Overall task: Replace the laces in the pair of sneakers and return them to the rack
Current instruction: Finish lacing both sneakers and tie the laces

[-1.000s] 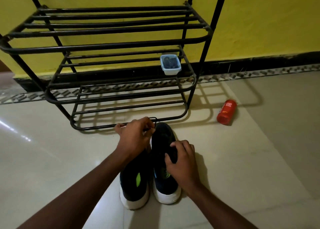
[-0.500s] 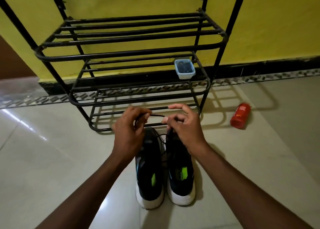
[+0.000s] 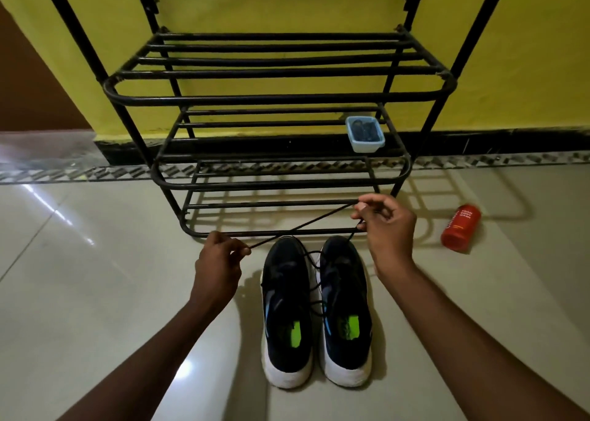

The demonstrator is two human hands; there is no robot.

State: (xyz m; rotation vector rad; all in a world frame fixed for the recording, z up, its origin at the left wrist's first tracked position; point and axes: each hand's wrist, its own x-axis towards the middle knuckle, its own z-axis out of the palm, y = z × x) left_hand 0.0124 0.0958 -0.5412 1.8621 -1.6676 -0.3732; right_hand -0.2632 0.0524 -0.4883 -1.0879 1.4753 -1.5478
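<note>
Two dark sneakers with white soles and green insole patches stand side by side on the floor, the left sneaker [image 3: 287, 312] and the right sneaker [image 3: 346, 309], toes toward the rack. A black lace [image 3: 303, 227] runs taut between my hands above the toes. My left hand [image 3: 220, 261] pinches one end left of the shoes. My right hand [image 3: 383, 226] pinches the lace higher up on the right, and a strand drops from it to the right sneaker's toe. More lace lies looped loosely between the two shoes.
A black metal shoe rack [image 3: 274, 101] stands against the yellow wall just beyond the shoes. A small blue tub [image 3: 365, 133] of dark items sits on its middle shelf at the right. A red bottle [image 3: 459, 227] lies on the pale tiled floor to the right.
My hands have drawn apart, left hand down-left and right hand to the right, stretching the lace out taut. The view has moved closer to the rack.
</note>
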